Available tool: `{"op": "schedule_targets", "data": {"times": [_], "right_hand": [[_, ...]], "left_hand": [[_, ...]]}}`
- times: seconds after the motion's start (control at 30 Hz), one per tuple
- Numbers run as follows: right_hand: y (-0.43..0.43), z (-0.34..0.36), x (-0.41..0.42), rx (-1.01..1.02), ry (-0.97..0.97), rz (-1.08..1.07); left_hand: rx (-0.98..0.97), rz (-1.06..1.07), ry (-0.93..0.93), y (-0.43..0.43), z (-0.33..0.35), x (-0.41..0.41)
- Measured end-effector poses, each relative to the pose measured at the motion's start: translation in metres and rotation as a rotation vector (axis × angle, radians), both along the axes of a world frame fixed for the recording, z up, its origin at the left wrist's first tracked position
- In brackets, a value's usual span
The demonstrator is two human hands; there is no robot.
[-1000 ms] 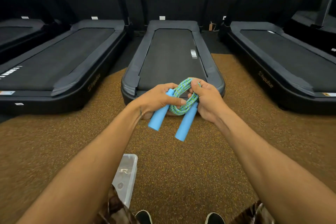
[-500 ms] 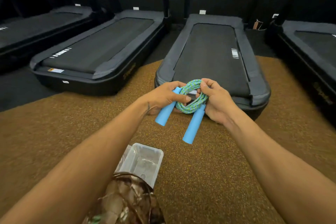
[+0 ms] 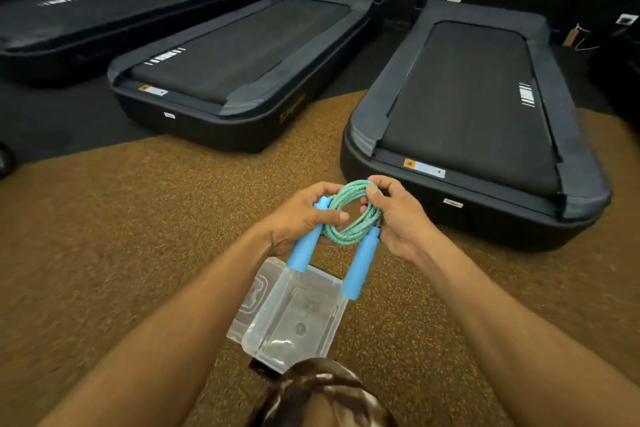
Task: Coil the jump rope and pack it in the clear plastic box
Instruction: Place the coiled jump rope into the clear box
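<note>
The jump rope [image 3: 349, 218] is a green-and-blue braided cord wound into a small coil, with two light blue foam handles hanging down. My left hand [image 3: 301, 215] grips the coil's left side by one handle's top. My right hand [image 3: 398, 211] pinches the coil's right side and top. Both hold it in the air above the far end of the clear plastic box [image 3: 294, 315], which stands open on the brown floor between my forearms. The handles' lower tips hang over the box's far rim.
Black treadmills stand ahead: one close on the right [image 3: 467, 121], one in the middle [image 3: 239, 59], another far left. My knee in camouflage cloth [image 3: 322, 392] covers the box's near edge. Brown speckled rubber flooring [image 3: 121, 236] stretches left and right.
The view has swung left and down, so the box has come fully into sight under my hands. The coiled rope now hangs over the box's far end; both hands keep their hold.
</note>
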State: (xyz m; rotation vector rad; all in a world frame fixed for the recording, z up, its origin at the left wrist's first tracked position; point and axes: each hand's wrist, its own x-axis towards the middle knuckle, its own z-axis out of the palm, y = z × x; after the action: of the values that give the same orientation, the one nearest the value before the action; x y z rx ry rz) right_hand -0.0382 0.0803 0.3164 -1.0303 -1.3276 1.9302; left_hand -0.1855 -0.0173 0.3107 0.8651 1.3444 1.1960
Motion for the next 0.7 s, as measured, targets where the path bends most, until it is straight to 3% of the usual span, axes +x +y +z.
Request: {"op": "schedule_targets", "data": {"times": [0.17,0.37,0.7], "right_hand": [[-0.011,-0.032,-0.017,0.125,-0.128,0.114],[-0.027,-0.084,-0.033,-0.043,-0.166,0.123],[-0.035,-0.169,-0.044,-0.131,-0.303,0.141]], "left_hand": [[-0.040,0.039,0.025,-0.015,-0.040,-0.018],[-0.055,0.111,0.094,-0.034,-0.101,-0.025],[-0.155,0.137,0.245,-0.056,-0.185,-0.033]]}}
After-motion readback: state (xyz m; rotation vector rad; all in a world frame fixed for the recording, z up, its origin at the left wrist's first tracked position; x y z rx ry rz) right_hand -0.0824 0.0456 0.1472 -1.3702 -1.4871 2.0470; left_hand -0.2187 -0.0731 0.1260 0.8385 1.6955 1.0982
